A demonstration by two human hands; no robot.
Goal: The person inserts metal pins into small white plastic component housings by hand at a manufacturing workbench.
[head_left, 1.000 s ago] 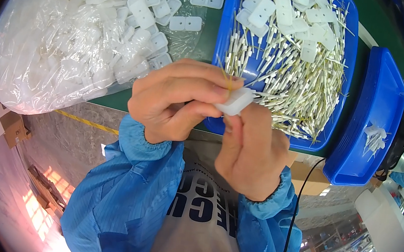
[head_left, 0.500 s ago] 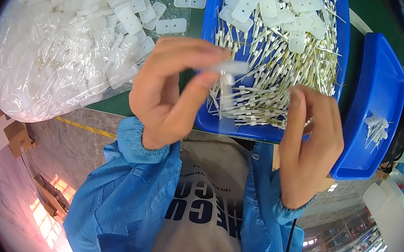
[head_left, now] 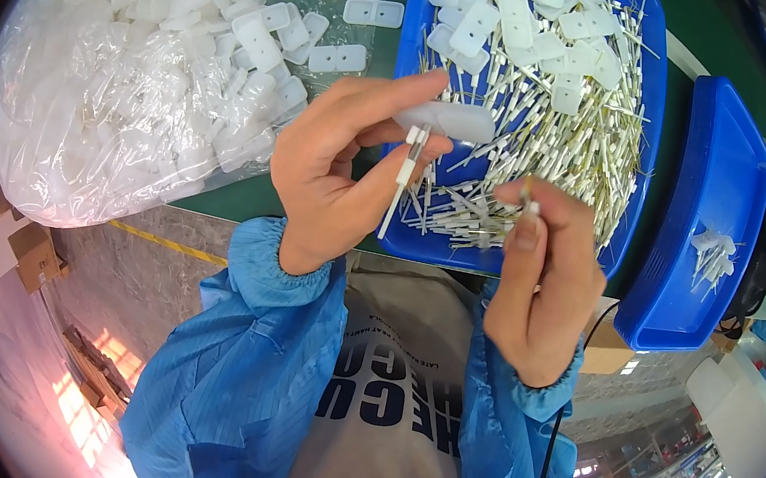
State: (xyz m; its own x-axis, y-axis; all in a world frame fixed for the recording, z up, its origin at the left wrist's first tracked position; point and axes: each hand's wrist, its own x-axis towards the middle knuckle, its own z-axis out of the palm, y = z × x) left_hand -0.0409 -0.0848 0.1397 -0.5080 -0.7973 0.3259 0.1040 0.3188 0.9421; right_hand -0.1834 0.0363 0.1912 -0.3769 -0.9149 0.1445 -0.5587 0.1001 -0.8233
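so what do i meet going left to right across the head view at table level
clear plastic bag of white pieces → left hand holding a white plastic piece → right hand pinching a small part → smaller blue tray

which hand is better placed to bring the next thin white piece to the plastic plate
Probably the right hand: it appears to pinch a small blurred piece, while the left hand holds the plastic plate and a thin white piece.

Translucent white plastic plate (head_left: 460, 122) in your left hand (head_left: 340, 163)
A slim white rod-shaped part (head_left: 405, 171) slants beneath it; your right hand (head_left: 550, 267) pinches a blurred white-yellow piece (head_left: 532, 203).
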